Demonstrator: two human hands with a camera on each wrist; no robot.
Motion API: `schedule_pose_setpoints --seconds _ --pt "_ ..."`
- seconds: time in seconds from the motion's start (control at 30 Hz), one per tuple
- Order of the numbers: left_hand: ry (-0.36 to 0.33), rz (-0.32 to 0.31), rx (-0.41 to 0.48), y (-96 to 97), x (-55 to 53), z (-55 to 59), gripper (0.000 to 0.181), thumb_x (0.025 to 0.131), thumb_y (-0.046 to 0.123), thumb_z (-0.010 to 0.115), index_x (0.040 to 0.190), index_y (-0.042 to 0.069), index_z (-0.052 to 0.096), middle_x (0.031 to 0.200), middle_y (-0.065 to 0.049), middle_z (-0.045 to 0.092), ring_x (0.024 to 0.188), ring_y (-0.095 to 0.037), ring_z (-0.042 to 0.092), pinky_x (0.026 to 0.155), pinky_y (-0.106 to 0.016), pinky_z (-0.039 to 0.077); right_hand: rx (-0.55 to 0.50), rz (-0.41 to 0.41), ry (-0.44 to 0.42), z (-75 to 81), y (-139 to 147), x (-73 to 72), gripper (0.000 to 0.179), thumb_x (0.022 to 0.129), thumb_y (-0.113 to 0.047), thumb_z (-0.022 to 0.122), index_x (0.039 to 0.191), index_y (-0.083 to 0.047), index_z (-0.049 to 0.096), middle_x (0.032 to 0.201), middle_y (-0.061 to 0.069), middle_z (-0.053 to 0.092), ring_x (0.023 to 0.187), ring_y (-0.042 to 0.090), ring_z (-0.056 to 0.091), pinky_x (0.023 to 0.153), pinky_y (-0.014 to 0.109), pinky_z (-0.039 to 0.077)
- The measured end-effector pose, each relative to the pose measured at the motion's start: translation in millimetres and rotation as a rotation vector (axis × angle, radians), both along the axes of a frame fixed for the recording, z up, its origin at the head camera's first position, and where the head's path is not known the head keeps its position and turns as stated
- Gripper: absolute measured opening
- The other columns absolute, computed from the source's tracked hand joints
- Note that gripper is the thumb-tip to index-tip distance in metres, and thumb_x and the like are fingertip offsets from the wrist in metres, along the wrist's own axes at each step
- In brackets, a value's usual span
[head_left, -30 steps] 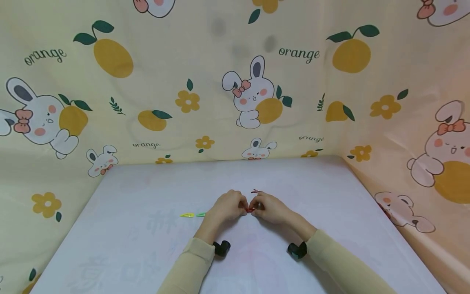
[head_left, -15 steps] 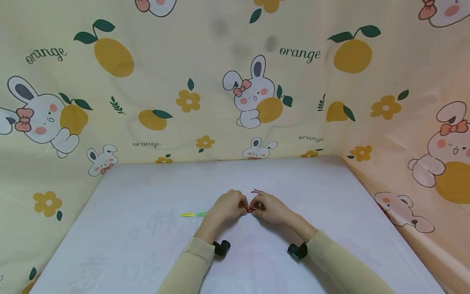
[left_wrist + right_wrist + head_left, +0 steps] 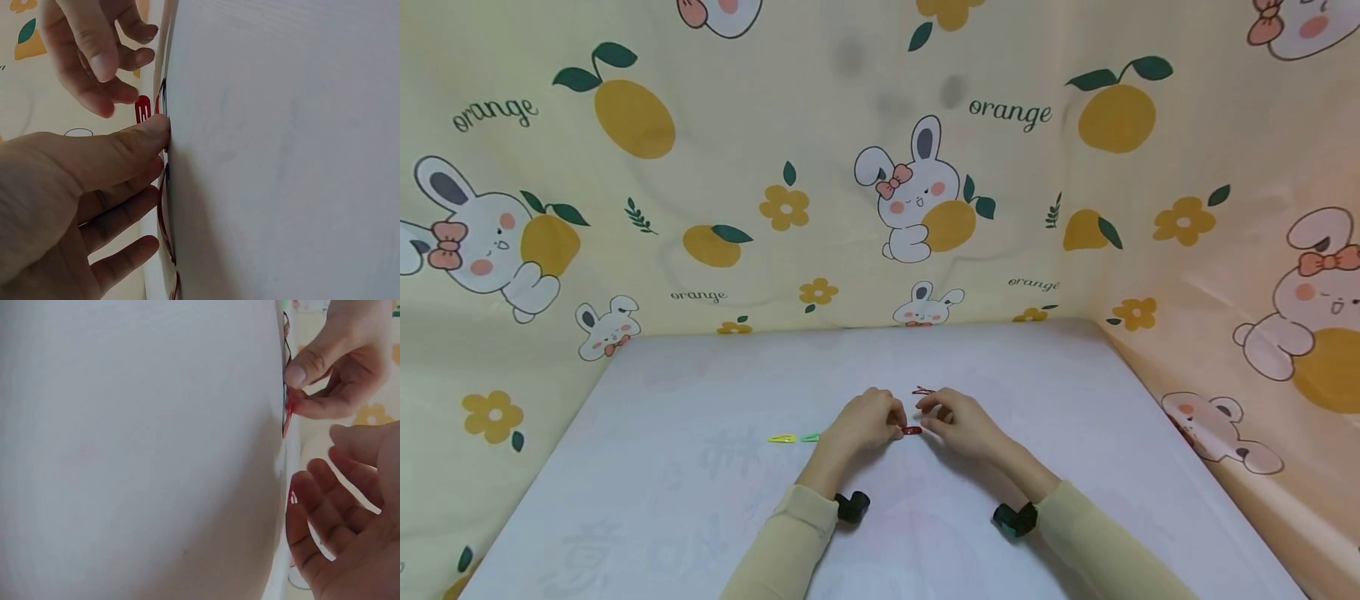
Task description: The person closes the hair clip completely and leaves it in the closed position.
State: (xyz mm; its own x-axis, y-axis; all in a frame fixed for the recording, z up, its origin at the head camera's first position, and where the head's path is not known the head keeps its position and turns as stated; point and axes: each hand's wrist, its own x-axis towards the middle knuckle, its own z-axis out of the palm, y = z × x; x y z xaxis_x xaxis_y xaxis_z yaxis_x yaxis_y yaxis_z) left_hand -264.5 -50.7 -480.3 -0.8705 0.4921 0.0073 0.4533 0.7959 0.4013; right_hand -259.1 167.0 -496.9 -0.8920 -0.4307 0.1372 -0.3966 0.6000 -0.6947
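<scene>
A red snap hair clip (image 3: 912, 431) lies flat on the white table between the two hands. My left hand (image 3: 865, 421) pinches its left end between thumb and forefinger, as the left wrist view also shows, where the clip (image 3: 160, 100) pokes out past the thumb. To the right, my right hand (image 3: 962, 427) hovers just off the clip with loosely bent fingers and nothing in them. Beyond the right fingertips lies a second red hair clip (image 3: 922, 390), its prongs spread apart. In the right wrist view the right fingers partly cover this second clip (image 3: 292, 492).
Left of the left hand, a yellow hair clip (image 3: 783, 438) and a green hair clip (image 3: 809, 437) lie in a row, the green one partly behind the wrist. A printed curtain (image 3: 737, 167) hangs around the back and sides of the white table (image 3: 700, 517).
My right hand has let go of the red clip's right end and drawn back slightly to the right, uncovering more of it. The left hand has stayed in place.
</scene>
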Motion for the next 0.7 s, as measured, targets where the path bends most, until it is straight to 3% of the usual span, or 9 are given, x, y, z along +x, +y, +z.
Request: schedule_pose_setpoints --seconds 0.4,0.7 --pt "-0.005 -0.009 0.017 -1.1 -1.1 -1.3 0.008 0.087 0.016 0.084 0.091 0.02 0.079 0.084 0.01 0.061 0.087 -0.012 0.053 0.076 -0.03 0.046 -0.103 -0.142 0.172 0.9 10.4 -16.0 0.027 0.096 -0.006 0.073 0.122 -0.005 0.07 0.112 0.01 0.07 0.092 0.02 0.063 0.08 0.034 0.055" --pt "-0.017 -0.006 0.024 0.5 -0.6 0.9 0.005 0.091 0.017 0.081 0.094 0.017 0.078 0.085 0.01 0.064 0.089 -0.013 0.056 0.08 -0.031 0.049 -0.059 -0.159 0.119 0.2 13.5 -27.9 0.027 0.097 -0.007 0.071 0.124 -0.003 0.07 0.117 0.013 0.069 0.094 0.024 0.065 0.083 0.041 0.055"
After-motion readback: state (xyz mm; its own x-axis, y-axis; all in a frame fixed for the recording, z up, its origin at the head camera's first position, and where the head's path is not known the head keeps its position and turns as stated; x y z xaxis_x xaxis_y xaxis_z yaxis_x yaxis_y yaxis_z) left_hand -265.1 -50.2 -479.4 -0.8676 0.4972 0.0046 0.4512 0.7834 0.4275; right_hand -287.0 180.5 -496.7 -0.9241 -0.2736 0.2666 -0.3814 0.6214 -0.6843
